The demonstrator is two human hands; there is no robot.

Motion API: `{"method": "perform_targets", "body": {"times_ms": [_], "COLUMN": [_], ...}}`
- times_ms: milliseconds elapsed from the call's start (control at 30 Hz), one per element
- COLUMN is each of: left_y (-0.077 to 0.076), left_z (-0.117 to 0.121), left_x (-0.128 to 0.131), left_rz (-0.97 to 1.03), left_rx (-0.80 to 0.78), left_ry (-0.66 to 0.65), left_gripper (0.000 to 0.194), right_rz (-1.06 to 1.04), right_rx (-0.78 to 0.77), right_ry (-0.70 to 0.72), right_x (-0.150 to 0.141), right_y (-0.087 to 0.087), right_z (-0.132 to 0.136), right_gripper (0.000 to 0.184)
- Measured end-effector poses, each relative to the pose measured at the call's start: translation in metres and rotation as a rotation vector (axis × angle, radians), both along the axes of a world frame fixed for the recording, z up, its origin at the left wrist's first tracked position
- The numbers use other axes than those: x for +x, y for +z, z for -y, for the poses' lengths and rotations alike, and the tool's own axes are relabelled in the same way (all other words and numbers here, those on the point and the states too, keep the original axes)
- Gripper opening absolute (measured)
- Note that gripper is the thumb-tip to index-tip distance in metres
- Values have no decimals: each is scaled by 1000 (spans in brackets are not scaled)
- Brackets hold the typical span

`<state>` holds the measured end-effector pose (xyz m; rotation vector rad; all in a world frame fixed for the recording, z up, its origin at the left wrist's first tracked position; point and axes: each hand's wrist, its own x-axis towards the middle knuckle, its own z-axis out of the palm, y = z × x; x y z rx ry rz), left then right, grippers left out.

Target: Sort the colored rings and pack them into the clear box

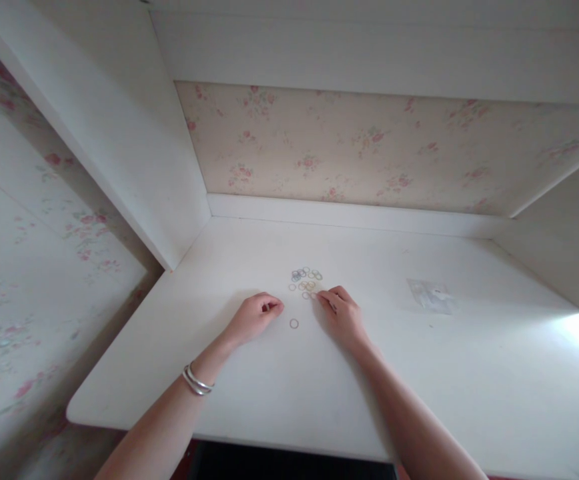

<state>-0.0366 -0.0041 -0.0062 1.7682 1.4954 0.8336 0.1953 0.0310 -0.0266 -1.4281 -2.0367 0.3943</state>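
Several small thin rings lie in a loose cluster on the white desk, some silvery grey and some yellowish. One single ring lies apart, nearer to me, between my two hands. My right hand is at the near right edge of the cluster, its thumb and forefinger pinched on a pale ring at the fingertips. To the left, my left hand rests close above the desk with thumb and fingertips pressed together; anything between them is too small to make out. Silver bangles circle my left wrist.
A clear plastic bag lies on the desk to the right. White panels enclose the desk at left, right and above, with floral wallpaper behind. Something dark sits below the front edge.
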Motion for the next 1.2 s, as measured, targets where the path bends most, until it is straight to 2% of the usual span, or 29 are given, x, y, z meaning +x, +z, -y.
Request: {"method": "perform_targets", "body": {"times_ms": [167, 333, 533, 767, 867, 1000, 1200], "left_y": [0, 1, -2, -5, -4, -3, -2], "left_z": [0, 0, 0, 1, 2, 0, -15], "left_x": [0, 1, 2, 6, 7, 9, 22], "left_rz": [9, -3, -90, -252, -274, -287, -300], "left_rx": [-6, 10, 77, 137, 138, 147, 159], "left_ry": [-1, -7, -24, -18, -15, 17, 32], "left_gripper": [22, 21, 20, 20, 20, 20, 19], "right_rz": [-118, -33, 97, 134, 54, -107, -94], "right_rx": [26, -31, -41, 67, 62, 46, -22], "right_ry": [117, 282, 319, 376, 355, 219, 3], "right_x": [-10, -21, -23, -25, -24, -18, 2], "right_y": [4, 8, 10, 5, 6, 7, 0], "right_z": [21, 37, 39, 38, 38, 34, 16], "right_gripper": [31, 31, 32, 26, 26, 26, 25]}}
